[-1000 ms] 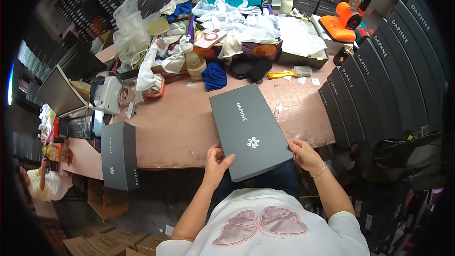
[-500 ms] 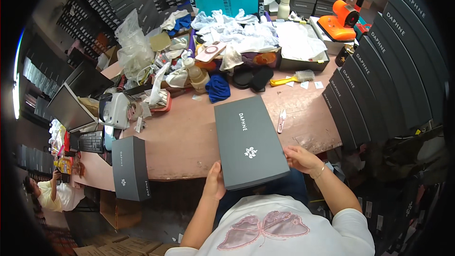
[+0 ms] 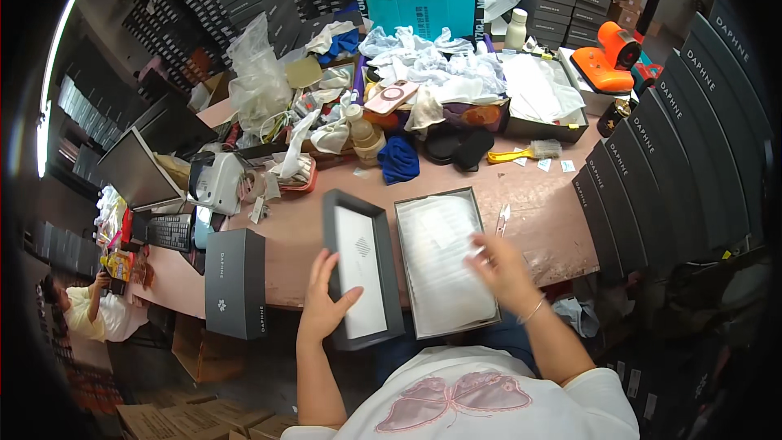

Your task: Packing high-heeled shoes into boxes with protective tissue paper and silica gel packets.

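At the near table edge, left hand (image 3: 326, 303) grips the upturned dark grey cardboard lid (image 3: 358, 267), beside the open tissue-lined box (image 3: 446, 259) lying lengthwise away, right hand (image 3: 501, 267) resting open on it.

Matt grey cardboard lid (image 3: 358, 277); white tissue paper (image 3: 444, 257) in box.

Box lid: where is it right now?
In the head view the box lid lies inside-up at the table's near edge, held by the left hand, directly left of the open box where the right hand rests.
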Demonstrator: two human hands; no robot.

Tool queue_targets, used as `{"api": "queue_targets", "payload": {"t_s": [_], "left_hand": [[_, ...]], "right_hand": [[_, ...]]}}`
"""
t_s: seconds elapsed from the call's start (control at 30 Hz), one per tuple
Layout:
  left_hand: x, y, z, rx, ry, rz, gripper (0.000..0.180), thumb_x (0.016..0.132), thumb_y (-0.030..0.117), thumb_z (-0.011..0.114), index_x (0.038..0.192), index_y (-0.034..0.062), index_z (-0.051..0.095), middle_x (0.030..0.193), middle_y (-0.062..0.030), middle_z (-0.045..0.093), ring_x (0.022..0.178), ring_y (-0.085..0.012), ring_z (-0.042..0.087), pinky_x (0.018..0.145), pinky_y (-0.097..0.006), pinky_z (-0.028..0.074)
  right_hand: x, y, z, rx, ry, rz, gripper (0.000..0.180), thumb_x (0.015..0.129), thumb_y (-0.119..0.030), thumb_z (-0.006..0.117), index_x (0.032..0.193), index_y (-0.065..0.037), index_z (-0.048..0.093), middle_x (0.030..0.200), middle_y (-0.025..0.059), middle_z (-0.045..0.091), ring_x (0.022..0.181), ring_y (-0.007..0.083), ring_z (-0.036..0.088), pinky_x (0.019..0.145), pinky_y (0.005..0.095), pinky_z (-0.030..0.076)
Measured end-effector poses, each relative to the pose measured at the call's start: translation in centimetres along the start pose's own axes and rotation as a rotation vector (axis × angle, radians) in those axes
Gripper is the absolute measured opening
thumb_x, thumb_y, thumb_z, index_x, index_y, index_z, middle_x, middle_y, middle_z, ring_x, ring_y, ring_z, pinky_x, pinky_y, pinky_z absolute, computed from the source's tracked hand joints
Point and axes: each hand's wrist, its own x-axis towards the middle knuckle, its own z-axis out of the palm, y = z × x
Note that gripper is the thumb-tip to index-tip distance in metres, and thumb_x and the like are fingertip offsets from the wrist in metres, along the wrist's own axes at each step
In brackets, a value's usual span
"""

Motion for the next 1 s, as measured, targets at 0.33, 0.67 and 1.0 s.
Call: {"api": "queue_targets", "payload": {"t_s": [0.33, 0.67, 1.0], "left_hand": [[-1.2, -7.1, 7.4, 0.237, 0.251, -0.255, 0.076, 0.079, 0.022, 0.073, 0.141, 0.0018, 0.034, 0.147, -0.0309, 0.022, 0.136, -0.0456, 0.023, 0.111, -0.050, 0.024], [0.2, 1.1, 14.4, -0.015, 0.145, 0.173, 0.058, 0.079, 0.021, 0.074, 0.128, 0.0002, 0.051, 0.140, -0.0262, 0.037, 0.134, -0.0431, 0.030, 0.109, -0.050, 0.027], [-1.7, 3.3, 15.0, -0.073, 0.180, 0.297, 0.045, 0.079, 0.014, 0.073, 0.119, 0.0007, 0.058, 0.125, -0.0187, 0.054, 0.118, -0.0346, 0.051, 0.099, -0.040, 0.042]], "right_hand": [[5.4, 19.9, -1.5, -0.472, -0.069, 0.212, 0.051, 0.082, -0.015, 0.065, 0.129, -0.009, 0.047, 0.102, 0.0203, 0.059, 0.099, 0.0379, 0.058, 0.080, 0.0451, 0.048], [19.0, 18.0, 1.7, -0.524, -0.184, -0.208, 0.029, 0.084, -0.002, 0.054, 0.112, -0.007, 0.059, 0.096, 0.0168, 0.059, 0.089, 0.0358, 0.058, 0.080, 0.0407, 0.048], [5.0, 7.8, 1.1, -0.817, -0.255, -0.444, 0.029, 0.081, -0.022, 0.068, 0.102, -0.004, 0.060, 0.100, 0.0165, 0.062, 0.099, 0.0320, 0.059, 0.094, 0.0441, 0.044]]}}
